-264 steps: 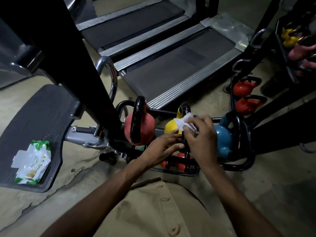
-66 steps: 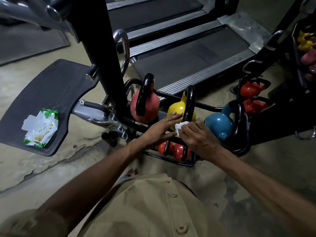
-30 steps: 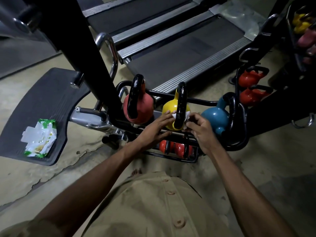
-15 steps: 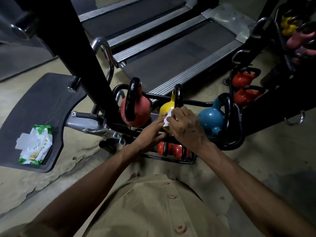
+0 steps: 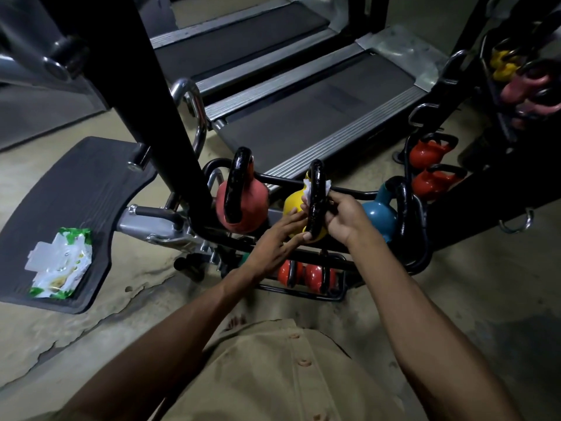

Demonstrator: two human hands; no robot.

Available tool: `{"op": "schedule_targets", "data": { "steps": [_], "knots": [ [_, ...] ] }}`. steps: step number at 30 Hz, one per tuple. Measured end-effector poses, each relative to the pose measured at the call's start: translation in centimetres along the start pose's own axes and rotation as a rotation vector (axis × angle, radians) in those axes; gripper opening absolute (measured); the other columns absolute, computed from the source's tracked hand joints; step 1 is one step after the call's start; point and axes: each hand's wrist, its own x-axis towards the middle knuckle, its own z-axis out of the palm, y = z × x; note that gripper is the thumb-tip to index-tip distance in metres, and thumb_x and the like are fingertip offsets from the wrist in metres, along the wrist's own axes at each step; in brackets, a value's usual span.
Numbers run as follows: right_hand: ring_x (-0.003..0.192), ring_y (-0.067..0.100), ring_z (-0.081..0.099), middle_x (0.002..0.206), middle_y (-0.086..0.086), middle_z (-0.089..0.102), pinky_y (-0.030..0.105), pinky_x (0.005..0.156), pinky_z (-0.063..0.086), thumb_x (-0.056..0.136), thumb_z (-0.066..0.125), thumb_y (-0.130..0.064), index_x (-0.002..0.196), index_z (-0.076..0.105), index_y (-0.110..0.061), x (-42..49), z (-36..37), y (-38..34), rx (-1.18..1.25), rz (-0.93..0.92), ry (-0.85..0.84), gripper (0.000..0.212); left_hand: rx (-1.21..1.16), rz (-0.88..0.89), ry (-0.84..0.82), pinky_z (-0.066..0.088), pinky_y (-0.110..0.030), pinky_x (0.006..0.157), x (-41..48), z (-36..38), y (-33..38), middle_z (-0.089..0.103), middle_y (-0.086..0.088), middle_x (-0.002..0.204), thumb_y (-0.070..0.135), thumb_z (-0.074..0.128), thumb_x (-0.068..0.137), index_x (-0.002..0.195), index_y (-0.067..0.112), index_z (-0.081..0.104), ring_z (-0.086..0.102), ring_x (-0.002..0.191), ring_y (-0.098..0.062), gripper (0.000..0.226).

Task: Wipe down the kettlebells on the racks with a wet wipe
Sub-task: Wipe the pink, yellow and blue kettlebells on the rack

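The right hand [image 5: 346,221], grip pinching the wet wipe [image 5: 308,189], has climbed the handle [image 5: 315,202] of the yellow kettlebell [image 5: 293,203]; left hand [image 5: 273,244] spread, steadying; body likely done.

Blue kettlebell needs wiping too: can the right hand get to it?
Probably yes: the blue kettlebell sits just beside the right hand with nothing between, though that hand grips the wipe.

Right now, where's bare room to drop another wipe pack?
Free: black ribbed footplate beyond the green-white wipe pack; concrete floor right of the black rack. Crowded: top rail, pink kettlebell, yellow kettlebell, blue kettlebell side by side, left hand and right hand on the yellow one.
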Motion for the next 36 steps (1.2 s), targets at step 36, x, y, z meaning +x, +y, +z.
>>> {"op": "schedule_targets", "data": {
  "steps": [36],
  "knots": [
    [0.089,0.021,0.072,0.096,0.008,0.077,0.035,0.081,0.058,0.091,0.070,-0.007,0.099,0.075,-0.015,-9.4,-6.7,-6.1,-0.544,-0.667,0.362,0.013,0.100,0.490,0.122,0.047,-0.035,0.106,4.0,1.5,11.2,0.062,-0.003,0.129,0.013,0.069,0.096,0.118,0.011,0.071,0.057,0.125,-0.018,0.023]
  ]
}}
